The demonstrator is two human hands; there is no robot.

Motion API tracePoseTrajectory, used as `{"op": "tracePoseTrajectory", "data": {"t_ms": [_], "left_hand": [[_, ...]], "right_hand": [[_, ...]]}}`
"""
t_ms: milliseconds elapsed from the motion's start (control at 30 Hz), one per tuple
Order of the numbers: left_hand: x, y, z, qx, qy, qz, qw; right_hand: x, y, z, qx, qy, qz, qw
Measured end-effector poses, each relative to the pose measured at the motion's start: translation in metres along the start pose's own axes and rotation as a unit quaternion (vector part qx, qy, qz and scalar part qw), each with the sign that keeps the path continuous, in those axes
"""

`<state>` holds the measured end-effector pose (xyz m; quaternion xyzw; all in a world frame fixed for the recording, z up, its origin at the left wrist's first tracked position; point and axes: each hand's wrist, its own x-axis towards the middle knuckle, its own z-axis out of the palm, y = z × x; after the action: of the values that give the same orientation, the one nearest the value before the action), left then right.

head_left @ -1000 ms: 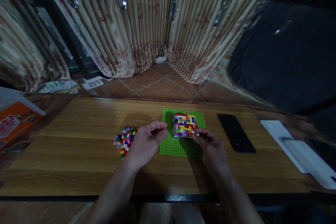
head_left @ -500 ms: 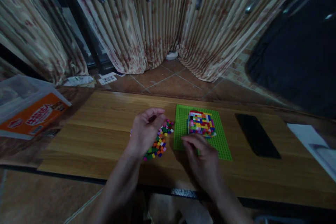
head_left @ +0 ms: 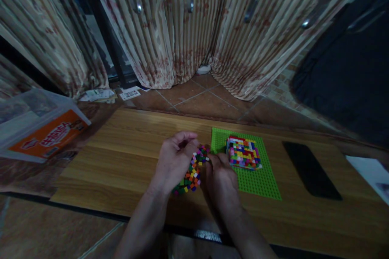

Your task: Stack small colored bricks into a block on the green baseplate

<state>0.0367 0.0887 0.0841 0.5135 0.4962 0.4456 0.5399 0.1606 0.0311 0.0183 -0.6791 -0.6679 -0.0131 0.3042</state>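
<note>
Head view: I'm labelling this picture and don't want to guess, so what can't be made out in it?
- Head view: part of the loose brick pile, hidden behind the left hand.
- Head view: whether the right hand pinches anything; too small and blurred.
- Head view: the rest of the clear plastic box, cut off by the left edge.
- Head view: the white sheet's far end, cut off by the right edge.

The orange label [head_left: 50, 134] on the clear plastic box [head_left: 67, 104] carries big white Chinese characters, the last 2 seeming to read 达人; its smaller print is too blurred. White paper [head_left: 130, 93] on the floor [head_left: 194, 96] bears dark code-like squares, unreadable
</note>
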Motion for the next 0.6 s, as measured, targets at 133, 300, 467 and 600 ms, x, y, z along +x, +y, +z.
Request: {"op": "tracePoseTrajectory", "data": {"t_ms": [133, 300, 467, 600], "left_hand": [[0.0, 0.002, 0.0, 0.013, 0.0, -0.002, 1.0], [-0.002, 0.003, 0.003, 0.036, 0.004, -0.001, 0.999], [-0.004, -0.005, 0.006, 0.085, -0.038, 0.01, 0.996], [-0.007, -0.007, 0.011, 0.141, -0.076, 0.017, 0.987]], "right_hand": [[0.001, -0.001, 0.002, -0.019, -0.033, 0.021, 0.999], [-0.004, -0.002, -0.01, 0.083, -0.023, 0.057, 0.995], [-0.015, 0.006, -0.027, 0.237, -0.005, 0.139, 0.962], [-0.02, 0.018, -0.041, 0.285, 0.02, 0.18, 0.941]]}}
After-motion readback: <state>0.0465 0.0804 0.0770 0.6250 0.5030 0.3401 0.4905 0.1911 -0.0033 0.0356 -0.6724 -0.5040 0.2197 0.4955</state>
